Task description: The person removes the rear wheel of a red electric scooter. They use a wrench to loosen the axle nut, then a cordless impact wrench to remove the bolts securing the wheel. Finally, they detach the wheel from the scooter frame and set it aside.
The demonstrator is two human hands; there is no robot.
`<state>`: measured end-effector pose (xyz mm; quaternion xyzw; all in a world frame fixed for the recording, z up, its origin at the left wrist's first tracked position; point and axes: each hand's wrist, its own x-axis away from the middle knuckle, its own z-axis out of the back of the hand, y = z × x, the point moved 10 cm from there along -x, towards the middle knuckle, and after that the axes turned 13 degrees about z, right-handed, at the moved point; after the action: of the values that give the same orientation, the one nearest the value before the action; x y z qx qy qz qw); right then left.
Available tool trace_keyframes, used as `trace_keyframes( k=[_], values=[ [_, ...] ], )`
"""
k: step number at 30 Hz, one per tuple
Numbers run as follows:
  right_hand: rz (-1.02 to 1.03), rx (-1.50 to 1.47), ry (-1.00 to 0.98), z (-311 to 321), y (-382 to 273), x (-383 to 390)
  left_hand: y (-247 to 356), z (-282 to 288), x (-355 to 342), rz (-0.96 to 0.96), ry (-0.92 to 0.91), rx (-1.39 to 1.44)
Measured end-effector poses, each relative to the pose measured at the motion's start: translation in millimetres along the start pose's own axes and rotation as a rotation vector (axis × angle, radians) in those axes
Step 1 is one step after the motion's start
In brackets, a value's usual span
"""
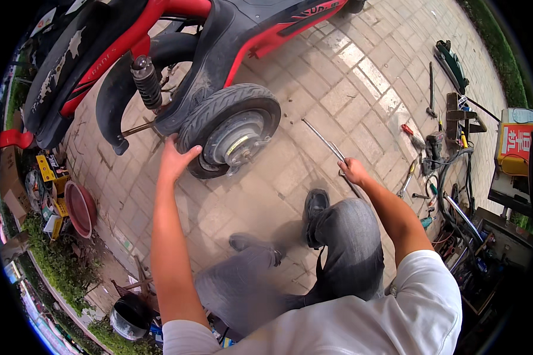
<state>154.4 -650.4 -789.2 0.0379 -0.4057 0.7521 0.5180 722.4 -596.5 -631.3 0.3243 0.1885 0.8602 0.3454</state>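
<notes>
A black-tyred wheel [231, 131] with a grey hub rests against the frame of a red and black scooter [222, 41] tipped on its side. My left hand [175, 160] is at the tyre's near left edge, thumb and fingers spread apart, touching the rubber. To the right of the wheel, my right hand [353, 170] is closed around long, thin metal rods [321, 138]. They extend up and left over the paving, and one end shows below the fist. A black shock absorber [146, 81] stands out from the scooter beside a curved black mudguard [108, 112].
Scattered tools lie at the right, among them a red-handled screwdriver [407, 129] and a wrench [405, 180]. A toolbox [503, 236] stands beyond them. At the left are a reddish basin [80, 208] and yellow-black boxes [53, 177]. Brick paving [343, 89] spreads between.
</notes>
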Motion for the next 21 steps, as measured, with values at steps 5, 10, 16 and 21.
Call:
trace_keyframes(
  k=[5,10,16,21],
  values=[
    [0.200,-0.069,0.382,-31.5,33.1,-40.8,-21.0,-8.3,-16.5,-0.076,-0.039,0.189],
    [0.408,-0.121,0.812,3.9,-8.0,2.8,4.8,-15.4,8.8,-0.150,-0.090,0.135],
    [0.424,0.054,0.727,90.5,-79.3,8.8,71.0,-40.5,40.1,-0.283,-0.004,-0.031],
    [0.258,-0.731,0.407,98.9,-93.3,5.5,108.6,-47.0,30.7,-0.380,-0.014,-0.196]
  ],
)
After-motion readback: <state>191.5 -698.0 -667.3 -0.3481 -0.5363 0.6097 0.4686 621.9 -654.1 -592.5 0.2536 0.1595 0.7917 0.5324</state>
